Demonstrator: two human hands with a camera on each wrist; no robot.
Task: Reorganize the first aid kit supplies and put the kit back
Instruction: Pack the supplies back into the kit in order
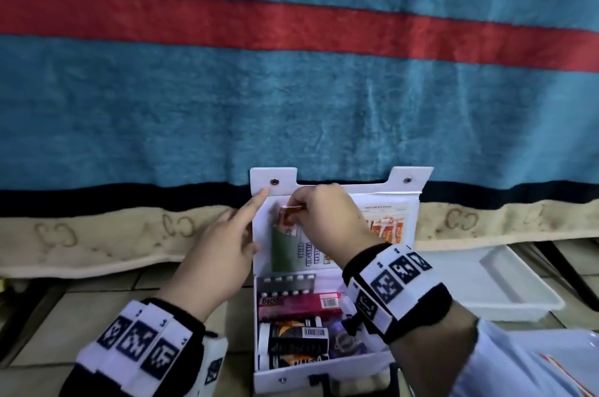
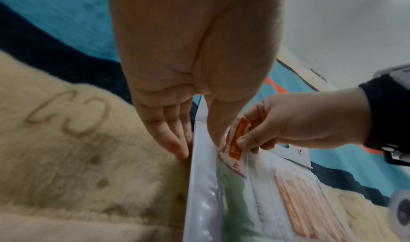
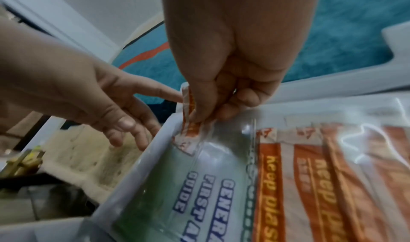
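The white first aid kit [image 1: 291,379] stands open on the floor, its lid [image 1: 402,199] leaning back against a blanket. Clear pockets in the lid hold a first aid guide [image 3: 199,193] and orange plasters [image 3: 321,175]. My right hand [image 1: 324,215] pinches an orange-and-white plaster strip [image 1: 287,218] at the mouth of the left pocket, and the strip's lower end is inside. The pinch also shows in the wrist views: right hand [image 2: 288,123], strip [image 2: 238,137] [image 3: 190,128]. My left hand [image 1: 223,247] [image 2: 177,132] lies with straight fingers along the lid's left edge [image 2: 201,184].
The kit's base holds blister packs [image 1: 285,281], a pink box [image 1: 298,302] and dark boxes [image 1: 298,336]. A white tray [image 1: 505,286] lies on the tiled floor [image 1: 97,299] to the right. A blue, red-striped blanket [image 1: 291,88] fills the background.
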